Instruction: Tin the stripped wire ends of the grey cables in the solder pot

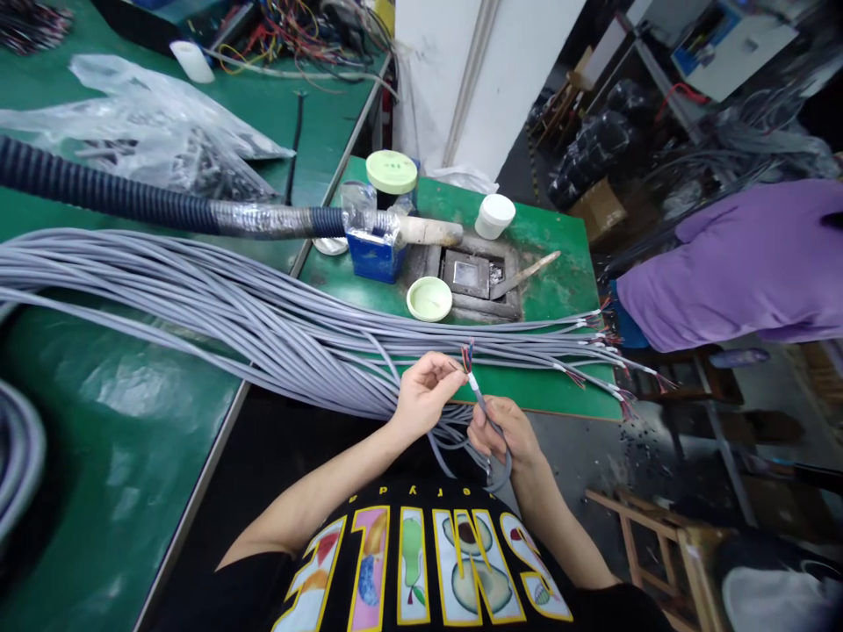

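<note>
My right hand (pixel 507 430) is wrapped round a grey cable (pixel 479 395) just below its stripped end, which points up and away from me. Thin coloured wires (pixel 467 355), red, blue and dark among them, fan out above a white band on that end. At these wires my left hand (pixel 427 393) has its thumb and forefinger pinched together; the exact strand between them is too small to tell. Behind both hands lies a thick bundle of grey cables (pixel 263 307), running from the left across the green bench, with stripped ends (pixel 612 342) at the right.
A solder pot (pixel 466 274) is set into the bench, with a flat stick (pixel 527 274) across it. Nearby are a green lid (pixel 429 299), a white tub (pixel 495 216), a blue box (pixel 374 254) and a black hose (pixel 164 211). A person in purple (pixel 731 263) is at the right.
</note>
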`<state>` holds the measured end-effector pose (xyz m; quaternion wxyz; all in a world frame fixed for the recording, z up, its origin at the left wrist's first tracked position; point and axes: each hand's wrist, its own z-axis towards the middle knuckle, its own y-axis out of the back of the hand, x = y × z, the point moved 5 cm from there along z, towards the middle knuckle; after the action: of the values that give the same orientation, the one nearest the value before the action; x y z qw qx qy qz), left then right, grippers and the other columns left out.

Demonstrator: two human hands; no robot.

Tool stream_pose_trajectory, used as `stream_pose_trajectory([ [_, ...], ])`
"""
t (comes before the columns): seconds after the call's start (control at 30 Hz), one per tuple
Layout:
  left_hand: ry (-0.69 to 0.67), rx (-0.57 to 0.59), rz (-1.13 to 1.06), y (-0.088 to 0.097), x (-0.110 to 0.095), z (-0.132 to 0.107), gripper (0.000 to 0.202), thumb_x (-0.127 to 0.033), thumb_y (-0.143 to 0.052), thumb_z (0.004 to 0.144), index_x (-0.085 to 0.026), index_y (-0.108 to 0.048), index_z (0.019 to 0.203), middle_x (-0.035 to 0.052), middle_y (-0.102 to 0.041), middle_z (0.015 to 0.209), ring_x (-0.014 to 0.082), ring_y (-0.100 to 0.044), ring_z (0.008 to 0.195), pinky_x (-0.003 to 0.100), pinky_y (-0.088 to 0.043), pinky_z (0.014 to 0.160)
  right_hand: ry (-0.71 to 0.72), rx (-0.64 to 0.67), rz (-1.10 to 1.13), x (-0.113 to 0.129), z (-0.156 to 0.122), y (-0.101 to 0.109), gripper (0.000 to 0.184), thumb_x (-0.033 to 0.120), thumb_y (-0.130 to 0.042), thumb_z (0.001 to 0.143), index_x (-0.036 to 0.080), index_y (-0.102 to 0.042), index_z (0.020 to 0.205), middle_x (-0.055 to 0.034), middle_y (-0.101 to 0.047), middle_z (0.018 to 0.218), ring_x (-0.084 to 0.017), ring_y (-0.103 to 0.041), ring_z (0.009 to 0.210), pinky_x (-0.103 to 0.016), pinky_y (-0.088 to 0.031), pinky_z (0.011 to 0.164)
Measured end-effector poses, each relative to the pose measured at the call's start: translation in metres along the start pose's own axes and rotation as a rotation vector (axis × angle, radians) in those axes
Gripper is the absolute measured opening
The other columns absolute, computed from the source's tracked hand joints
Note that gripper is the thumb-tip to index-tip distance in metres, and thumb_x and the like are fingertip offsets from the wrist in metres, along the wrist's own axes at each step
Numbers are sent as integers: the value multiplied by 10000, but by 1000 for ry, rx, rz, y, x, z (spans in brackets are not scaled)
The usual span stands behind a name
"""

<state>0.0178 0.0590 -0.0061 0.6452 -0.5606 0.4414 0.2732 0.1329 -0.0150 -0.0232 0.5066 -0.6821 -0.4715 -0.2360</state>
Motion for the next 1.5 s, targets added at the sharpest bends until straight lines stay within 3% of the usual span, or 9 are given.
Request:
stream_pose_trajectory([
  [0.1,-166,-24,188,2,-9,-3,141,-316,-686,755,-181,-643,761,12,-614,715,120,-555,684,255,-452,680,18,7,-14,1,0,-2,368,500,-620,787,164,-595,640,100,-339,279,-45,-242,247,-209,-302,351],
  [0.33,-64,-68,199,6,-8,-1,161,-336,-661,773,-181,-637,808,13,-622,746,117,-540,678,243,-445,663,33,-21,-125,7,1,-5,366,485,-612,799,160,-588,633,92,-367,297,-50,-289,272,-207,-306,369],
  [0.67,-267,-48,301,8,-15,-3,103,-287,-639,795,-190,-607,779,16,-587,747,131,-550,718,259,-447,684,66,-42,-187,10,1,-8,367,478,-587,823,152,-583,655,88,-377,310,-53,-327,282,-202,-302,377],
  [1.13,39,-151,24,11,-11,7,193,-305,-754,670,-169,-628,723,-24,-610,628,66,-510,535,194,-418,531,130,-13,-319,15,5,-10,339,432,-533,873,151,-573,686,91,-398,342,-47,-325,303,-197,-279,389],
  [1.5,-44,-142,126,11,-19,8,185,-289,-760,654,-166,-645,729,-14,-633,668,79,-539,590,197,-449,579,150,-46,-412,13,5,-5,340,429,-509,890,158,-583,698,93,-398,354,-44,-319,320,-196,-285,411],
])
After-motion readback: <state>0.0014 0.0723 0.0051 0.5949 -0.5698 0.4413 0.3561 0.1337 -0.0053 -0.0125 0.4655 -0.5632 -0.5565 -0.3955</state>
